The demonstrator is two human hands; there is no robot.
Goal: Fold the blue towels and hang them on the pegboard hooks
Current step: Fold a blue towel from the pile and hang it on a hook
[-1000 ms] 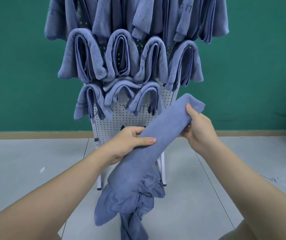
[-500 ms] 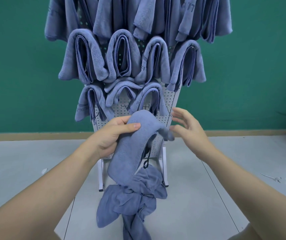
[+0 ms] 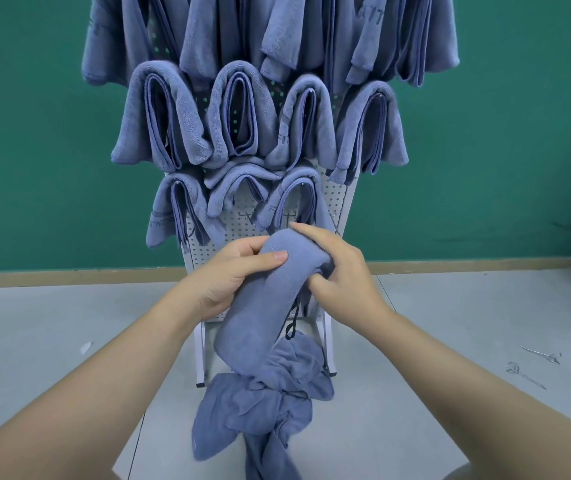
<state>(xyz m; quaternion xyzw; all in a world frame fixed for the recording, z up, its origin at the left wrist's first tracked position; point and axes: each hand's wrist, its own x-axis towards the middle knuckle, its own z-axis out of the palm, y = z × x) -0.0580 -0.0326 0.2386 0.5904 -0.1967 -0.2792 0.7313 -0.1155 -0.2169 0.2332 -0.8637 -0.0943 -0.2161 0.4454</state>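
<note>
Towel slants down-left, fold uppermost, both hands gripping.

right hand: was open beside the towel | now grips its folded top

Only one view is given, taken from a camera worn on the head of the person. It is directed forward and somewhat downward, facing the pegboard almost straight on. The pegboard is seen from near, at about arm's reach, and its upper part is cut off by the top edge. Below the pegboard the grey floor is seen, and behind it the green wall. Both forearms enter from the lower corners toward the pegboard. The wide lens bends straight lines near the borders.
</note>
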